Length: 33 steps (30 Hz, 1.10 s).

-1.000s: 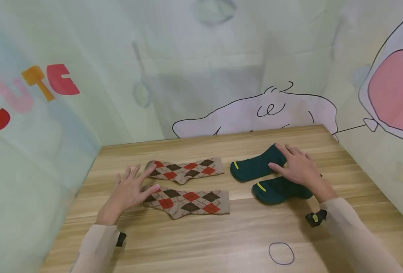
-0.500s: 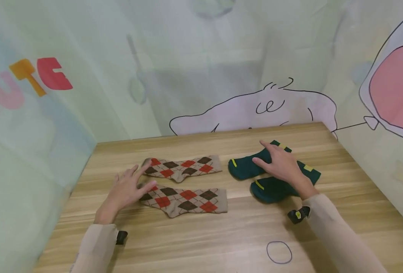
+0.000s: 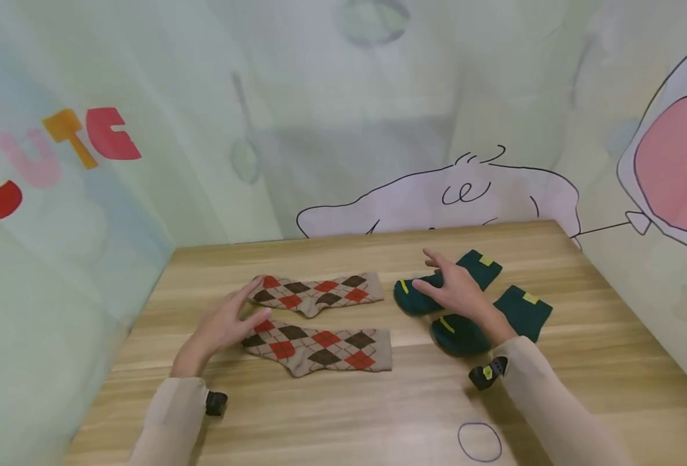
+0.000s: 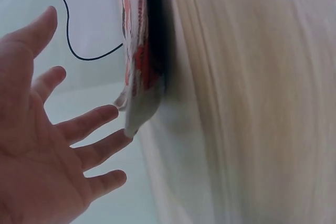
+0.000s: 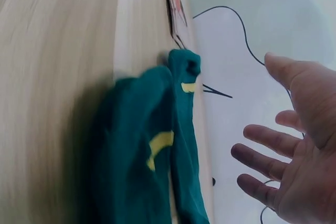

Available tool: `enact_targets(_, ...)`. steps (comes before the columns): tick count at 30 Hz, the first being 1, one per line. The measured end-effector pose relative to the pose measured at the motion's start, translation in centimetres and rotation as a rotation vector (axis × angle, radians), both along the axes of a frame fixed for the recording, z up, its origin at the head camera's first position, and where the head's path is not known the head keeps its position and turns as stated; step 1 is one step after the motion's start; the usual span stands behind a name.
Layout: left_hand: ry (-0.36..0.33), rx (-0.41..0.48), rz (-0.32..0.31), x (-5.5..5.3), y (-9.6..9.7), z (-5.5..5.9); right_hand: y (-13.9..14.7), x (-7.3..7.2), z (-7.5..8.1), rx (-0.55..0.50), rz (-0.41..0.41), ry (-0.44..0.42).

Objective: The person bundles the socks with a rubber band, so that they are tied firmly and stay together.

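Two argyle socks lie side by side on the table, a far one [image 3: 320, 292] and a near one [image 3: 326, 349], beige with red and brown diamonds. At their toe ends is my left hand [image 3: 218, 330], fingers spread and holding nothing; the left wrist view shows its fingertips close to an argyle sock [image 4: 139, 72]. Two dark green socks with yellow marks, a far one [image 3: 479, 266] and a near one [image 3: 521, 314], lie to the right. My right hand [image 3: 460, 291] hovers over them with extended fingers, partly hiding both; in the right wrist view its palm is bare.
The wooden table [image 3: 425, 401] has a hand-drawn oval [image 3: 480, 442] near its front. Behind it and along the sides hangs a printed curtain [image 3: 343, 162] with cartoon figures and letters. Black wrist cameras sit at both cuffs.
My right hand has moved left across the green socks, from their cuff ends toward their toes, uncovering the yellow cuff labels. My left hand stays near the argyle toes. The socks keep their places.
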State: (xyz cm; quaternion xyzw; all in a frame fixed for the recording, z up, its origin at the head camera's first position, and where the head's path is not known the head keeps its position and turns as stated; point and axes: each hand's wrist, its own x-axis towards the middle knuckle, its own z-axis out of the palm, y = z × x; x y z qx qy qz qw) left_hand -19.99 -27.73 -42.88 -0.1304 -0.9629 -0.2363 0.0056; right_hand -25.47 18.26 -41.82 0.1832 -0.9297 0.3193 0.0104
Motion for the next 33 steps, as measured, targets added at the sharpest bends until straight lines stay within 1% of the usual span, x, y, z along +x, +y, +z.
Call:
enact_targets(3,-0.039,0.049,0.011,-0.1,-0.2,-0.5,-0.8,0.1,-0.6,-0.013,0.01,-0.002)
enact_targets(5,-0.049,0.067,0.021,-0.6,0.0,-0.7,-1.0,-0.1,-0.7,-0.017,0.015,0.003)
enact_targets(10,-0.069,0.089,0.077,-1.2,0.5,-0.4,-2.0,-0.6,-1.0,-0.031,0.045,-0.001)
enact_targets(15,-0.066,0.093,0.11,-1.4,0.6,-0.5,-3.2,-1.2,-1.5,-0.042,0.093,-0.021)
enact_targets(21,-0.066,0.1,0.116,-1.6,0.6,-0.9,-4.5,-1.8,-2.5,-0.08,0.158,-0.037)
enact_targets(26,-0.079,0.108,0.105,-2.1,1.0,-1.1,-5.4,-2.3,-3.1,-0.073,0.219,-0.049)
enact_targets(30,-0.061,0.121,0.096,-2.4,1.2,-1.3,-5.9,-2.7,-3.5,-0.066,0.205,-0.063)
enact_targets(33,-0.046,0.148,0.102,-2.6,1.1,-1.4,-6.3,-2.8,-3.9,-0.072,0.191,-0.068)
